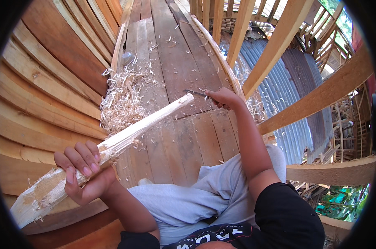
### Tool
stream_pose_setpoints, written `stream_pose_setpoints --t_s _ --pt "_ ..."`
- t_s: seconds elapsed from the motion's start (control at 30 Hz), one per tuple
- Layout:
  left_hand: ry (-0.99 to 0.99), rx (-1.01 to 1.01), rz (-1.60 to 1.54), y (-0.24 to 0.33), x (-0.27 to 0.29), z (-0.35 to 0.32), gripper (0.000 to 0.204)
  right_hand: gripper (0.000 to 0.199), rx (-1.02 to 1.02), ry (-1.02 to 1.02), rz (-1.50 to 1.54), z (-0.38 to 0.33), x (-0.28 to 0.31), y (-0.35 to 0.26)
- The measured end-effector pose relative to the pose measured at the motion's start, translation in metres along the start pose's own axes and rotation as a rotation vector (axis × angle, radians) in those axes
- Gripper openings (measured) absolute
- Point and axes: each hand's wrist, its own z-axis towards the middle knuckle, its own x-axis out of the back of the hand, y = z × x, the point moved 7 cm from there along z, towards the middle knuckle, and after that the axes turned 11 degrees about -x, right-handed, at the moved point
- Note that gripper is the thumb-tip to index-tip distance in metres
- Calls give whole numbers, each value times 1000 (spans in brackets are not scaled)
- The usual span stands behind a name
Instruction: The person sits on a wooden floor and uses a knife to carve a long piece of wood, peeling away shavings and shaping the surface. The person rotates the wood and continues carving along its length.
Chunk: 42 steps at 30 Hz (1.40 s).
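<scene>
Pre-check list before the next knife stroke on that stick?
1. Left hand wrapped firmly around the pale wooden stick: ok.
2. Right hand holding the knife: ok.
3. Blade at the stick's far tip, well away from the left hand: ok.
4. Blade pointing away from the grey-clad legs: ok.
5. Blade sharpness: cannot tell.
6. Plank floor littered with a shavings pile: not ok for footing.
</scene>
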Motion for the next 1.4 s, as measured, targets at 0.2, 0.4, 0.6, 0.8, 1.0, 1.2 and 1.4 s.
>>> stream_pose_setpoints --t_s 0.2,0.4,0.6,0.8,1.0,1.2,1.4 --pt "-12 8 -30 -3 -4 2 16 41 129 577 714 46 71 37" --pt "-30 15 -40 -3 -1 -1 16 31 225 503 676 14 48 8" --pt "-52 28 -87 -9 -9 -4 15 26 171 -54 214 -12 -19 -25" --pt "-36 -23 -69 -9 -8 -6 15 23 217 -163 233 -11 -37 -23" --pt "-20 -58 -62 -9 -5 -6 15 24 276 -8 280 -22 -25 -35" --pt "-16 -50 -67 -12 -7 -5 16 24 276 2 412 -23 -26 -34" --pt "-28 -64 -4 -12 -9 -6 17 23 289 -153 342 -31 -40 -43"
